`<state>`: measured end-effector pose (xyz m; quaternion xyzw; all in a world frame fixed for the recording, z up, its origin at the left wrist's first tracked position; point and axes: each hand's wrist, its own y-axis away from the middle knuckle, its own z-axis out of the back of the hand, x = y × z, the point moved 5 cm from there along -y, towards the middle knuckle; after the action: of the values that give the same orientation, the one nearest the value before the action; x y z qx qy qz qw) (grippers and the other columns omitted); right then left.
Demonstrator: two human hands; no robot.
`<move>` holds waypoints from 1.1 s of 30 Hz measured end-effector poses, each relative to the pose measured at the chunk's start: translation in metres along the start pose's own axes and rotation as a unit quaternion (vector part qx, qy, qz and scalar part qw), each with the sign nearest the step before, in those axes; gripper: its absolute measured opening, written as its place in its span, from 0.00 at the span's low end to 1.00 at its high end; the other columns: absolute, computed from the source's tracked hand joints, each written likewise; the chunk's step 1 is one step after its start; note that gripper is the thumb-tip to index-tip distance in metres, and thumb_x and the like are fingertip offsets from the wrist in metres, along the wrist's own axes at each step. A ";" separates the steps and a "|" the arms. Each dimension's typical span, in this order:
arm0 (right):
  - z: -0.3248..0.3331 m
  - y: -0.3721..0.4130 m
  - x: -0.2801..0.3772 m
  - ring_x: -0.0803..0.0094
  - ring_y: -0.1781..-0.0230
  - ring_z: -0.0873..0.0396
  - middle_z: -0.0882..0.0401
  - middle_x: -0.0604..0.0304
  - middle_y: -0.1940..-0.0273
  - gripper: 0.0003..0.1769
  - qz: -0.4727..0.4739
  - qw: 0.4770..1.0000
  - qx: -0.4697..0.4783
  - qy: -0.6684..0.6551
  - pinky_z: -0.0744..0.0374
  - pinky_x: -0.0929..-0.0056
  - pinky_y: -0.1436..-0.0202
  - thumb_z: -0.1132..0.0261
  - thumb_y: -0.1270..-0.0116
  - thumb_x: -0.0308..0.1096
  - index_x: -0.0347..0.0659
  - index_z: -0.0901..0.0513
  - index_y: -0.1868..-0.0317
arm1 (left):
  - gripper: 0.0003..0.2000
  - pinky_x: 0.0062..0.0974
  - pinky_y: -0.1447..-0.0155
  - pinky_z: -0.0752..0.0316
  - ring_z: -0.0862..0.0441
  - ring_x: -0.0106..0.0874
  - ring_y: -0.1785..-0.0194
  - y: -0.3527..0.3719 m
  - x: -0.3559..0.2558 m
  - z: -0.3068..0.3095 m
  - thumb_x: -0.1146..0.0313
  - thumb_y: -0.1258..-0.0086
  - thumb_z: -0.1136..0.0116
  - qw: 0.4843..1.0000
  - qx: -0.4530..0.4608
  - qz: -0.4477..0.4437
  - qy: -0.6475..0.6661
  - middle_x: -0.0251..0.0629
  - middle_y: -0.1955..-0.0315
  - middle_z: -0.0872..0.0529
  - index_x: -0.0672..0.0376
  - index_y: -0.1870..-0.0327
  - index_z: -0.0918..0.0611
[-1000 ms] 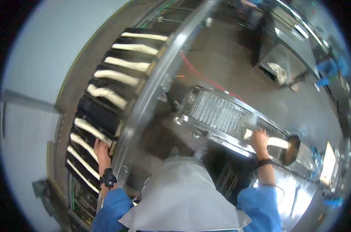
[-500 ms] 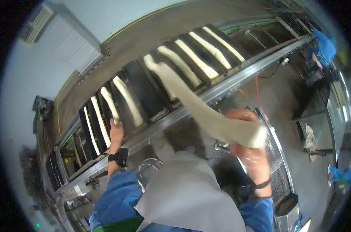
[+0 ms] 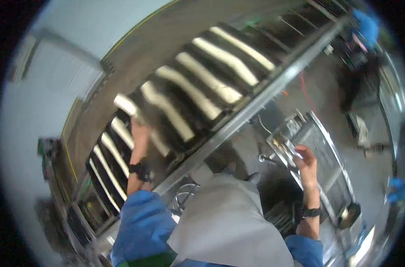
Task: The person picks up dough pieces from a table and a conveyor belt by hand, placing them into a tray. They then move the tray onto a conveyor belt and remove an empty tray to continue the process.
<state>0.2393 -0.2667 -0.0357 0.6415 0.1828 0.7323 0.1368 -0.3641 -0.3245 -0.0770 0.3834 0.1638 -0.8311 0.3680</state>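
My left hand [image 3: 140, 130] is closed around a long pale strip [image 3: 126, 104] that looks like dough. Its far end sticks out past the fingers, and its lower part blurs along a black tray below. More pale dough strips [image 3: 169, 109] lie lengthwise in narrow black trays on either side. Away to the right, my right hand [image 3: 306, 164] hangs above a metal frame, fingers bent and apart, with nothing visible in it.
A metal rail [image 3: 238, 122] runs along the near side of the trays. Perforated metal equipment [image 3: 323, 138] stands below my right hand. Someone in blue [image 3: 366, 29] is at the far right end of the line. A grey apron [image 3: 229, 218] covers my front.
The dough strip has left my right hand, which moved down and right. A strip now lies at the tray that was bare, with my left hand on it, higher than before. The view has turned.
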 end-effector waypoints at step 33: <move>0.337 0.289 -0.274 0.51 0.25 0.54 0.53 0.38 0.28 0.57 -0.418 0.676 -0.502 0.341 0.55 0.46 0.25 0.25 0.57 0.36 0.46 0.49 0.27 | 0.29 0.40 0.29 0.43 0.39 0.49 0.31 0.603 -0.450 -0.534 0.71 0.39 0.41 0.353 0.612 -0.708 -0.013 0.55 0.36 0.32 0.66 0.35 0.33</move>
<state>0.6208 -0.6134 -0.1143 0.0386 0.0710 0.7488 0.6579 0.5527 -0.2167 -0.0781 0.2342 -0.1841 -0.6591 -0.6906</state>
